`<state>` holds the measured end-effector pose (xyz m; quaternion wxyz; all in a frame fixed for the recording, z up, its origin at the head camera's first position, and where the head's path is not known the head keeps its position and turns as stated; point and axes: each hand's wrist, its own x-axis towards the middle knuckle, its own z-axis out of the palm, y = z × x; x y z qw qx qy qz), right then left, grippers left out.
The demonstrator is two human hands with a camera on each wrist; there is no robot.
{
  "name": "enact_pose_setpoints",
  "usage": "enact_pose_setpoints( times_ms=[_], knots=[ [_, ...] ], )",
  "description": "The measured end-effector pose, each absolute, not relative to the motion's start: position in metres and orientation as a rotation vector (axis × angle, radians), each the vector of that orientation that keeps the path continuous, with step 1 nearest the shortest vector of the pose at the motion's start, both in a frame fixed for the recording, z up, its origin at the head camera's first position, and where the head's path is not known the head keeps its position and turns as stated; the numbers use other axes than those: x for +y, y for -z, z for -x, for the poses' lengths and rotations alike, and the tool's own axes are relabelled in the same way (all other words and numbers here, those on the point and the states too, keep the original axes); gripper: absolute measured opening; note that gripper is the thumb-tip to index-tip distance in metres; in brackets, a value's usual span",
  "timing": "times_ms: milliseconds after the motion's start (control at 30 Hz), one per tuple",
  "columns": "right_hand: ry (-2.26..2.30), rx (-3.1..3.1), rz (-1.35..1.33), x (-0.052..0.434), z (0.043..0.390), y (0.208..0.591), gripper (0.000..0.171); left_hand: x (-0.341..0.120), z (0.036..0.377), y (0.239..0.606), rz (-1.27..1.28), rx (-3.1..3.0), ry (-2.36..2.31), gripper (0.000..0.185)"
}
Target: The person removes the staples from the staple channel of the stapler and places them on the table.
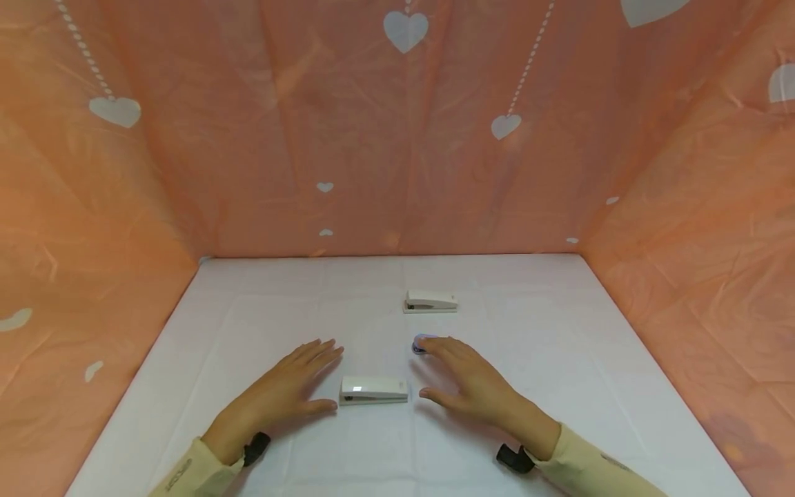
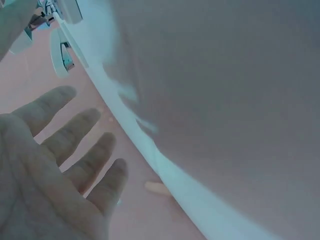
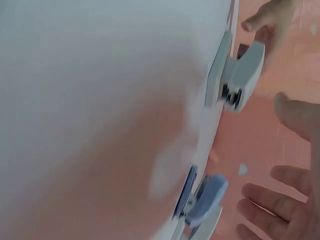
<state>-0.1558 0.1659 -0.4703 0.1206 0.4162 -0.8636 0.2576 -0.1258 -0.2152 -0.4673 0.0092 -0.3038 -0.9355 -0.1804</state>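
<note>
Flanking the near white stapler point(image 1: 373, 390) on the table point(image 1: 559, 359), your left hand point(image 1: 279, 397) and right hand point(image 1: 472, 383) lay flat and empty; a careless right-hand sweep risked knocking the small purple stapler point(image 1: 421, 344) at its fingertips.

Both forearms reach in from the near edge, in pale yellow sleeves with a dark band at each wrist. The left hand point(image 1: 282, 393) lies flat, palm down, fingers straight toward one o'clock — thumb out sideways. The right hand point(image 1: 468, 383) lies likewise, fingers toward eleven o'clock.
</note>
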Motion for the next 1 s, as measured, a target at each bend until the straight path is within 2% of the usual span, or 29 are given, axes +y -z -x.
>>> enact_pose_setpoints(
  times_ms=[167, 500, 1000],
  knots=[
    [-0.784, -2.502, -1.271, 0.151, 0.155, 0.471, 0.075, -0.209, 0.126, 0.465, 0.943, -2.96, 0.592, 0.081],
    [-0.797, -2.581, -1.364, 0.118, 0.152, 0.468, 0.061, -0.201, 0.128, 0.463, 0.929, -2.976, 0.646, 0.043],
    [-0.908, -2.626, -1.406, 0.088, 0.157, 0.47, 0.045, -0.196, 0.129, 0.472, 0.861, -2.958, 0.691, 0.03]
  ],
)
